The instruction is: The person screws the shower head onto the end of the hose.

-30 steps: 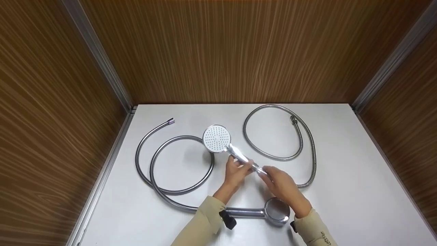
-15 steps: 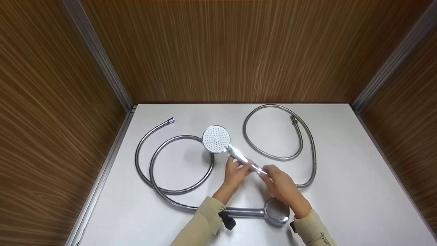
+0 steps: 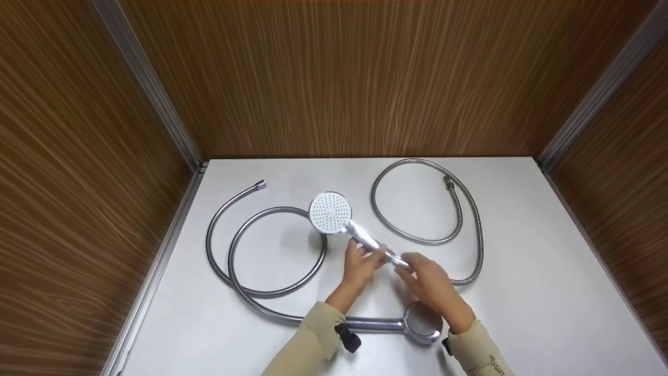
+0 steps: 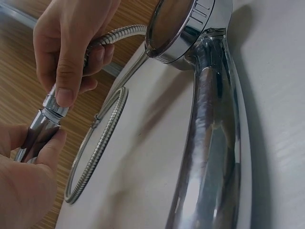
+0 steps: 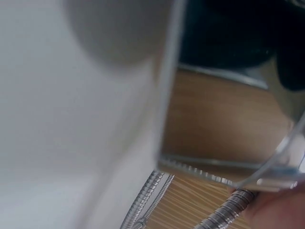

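A chrome hand shower [image 3: 330, 212] with a white, dotted spray face is held up off the table, tilted, its face toward the head camera. My left hand [image 3: 360, 267] grips its handle near the lower end. My right hand [image 3: 432, 279] pinches the metal connector [image 4: 53, 102] of a ribbed shower hose [image 3: 478, 235] at the handle's end. In the left wrist view, a thin seam shows where connector and handle meet; the threads inside are hidden. A second hand shower [image 3: 424, 324] lies on the table below my hands, mirrored side up, and looms large in both wrist views.
The second shower's handle joins a smoother grey hose [image 3: 232, 250] looped across the table's left side, its free end [image 3: 261, 185] toward the back. The white table [image 3: 543, 292] is bounded by wood-grain panels [image 3: 334, 78] at back and sides.
My right fingers have shifted slightly around the hose connector, showing a little more of it. The left hand and the hand shower stay almost still.
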Available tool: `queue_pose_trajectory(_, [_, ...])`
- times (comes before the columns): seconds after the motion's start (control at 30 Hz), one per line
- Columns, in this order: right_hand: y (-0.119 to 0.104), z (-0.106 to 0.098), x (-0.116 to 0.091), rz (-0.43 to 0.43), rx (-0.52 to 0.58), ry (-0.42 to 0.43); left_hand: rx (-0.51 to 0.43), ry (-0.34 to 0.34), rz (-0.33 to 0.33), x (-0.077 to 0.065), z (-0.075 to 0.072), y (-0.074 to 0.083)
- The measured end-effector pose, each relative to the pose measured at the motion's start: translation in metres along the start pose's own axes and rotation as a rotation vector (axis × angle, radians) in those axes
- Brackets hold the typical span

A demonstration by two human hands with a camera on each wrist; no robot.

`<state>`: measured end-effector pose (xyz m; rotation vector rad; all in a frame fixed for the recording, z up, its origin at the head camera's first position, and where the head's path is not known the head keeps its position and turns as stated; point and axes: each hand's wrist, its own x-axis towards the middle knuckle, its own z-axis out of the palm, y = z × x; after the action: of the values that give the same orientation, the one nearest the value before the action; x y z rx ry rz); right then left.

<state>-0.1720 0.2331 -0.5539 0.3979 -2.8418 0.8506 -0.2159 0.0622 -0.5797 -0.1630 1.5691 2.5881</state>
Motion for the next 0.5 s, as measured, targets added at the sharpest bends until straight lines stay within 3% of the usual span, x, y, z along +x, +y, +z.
queue_pose_trajectory(0.3, [-0.0001,0.006,-0.002,0.018,-0.022,-0.023,0.004,-0.031,0.03,-0.0012,-0.0014,-0.0016])
queue_pose_trajectory(0.5, [0.0023,0.0084,-0.0042,-0.01,0.032,0.029,0.047,-0.042,0.043,0.0001,-0.0011,-0.0016])
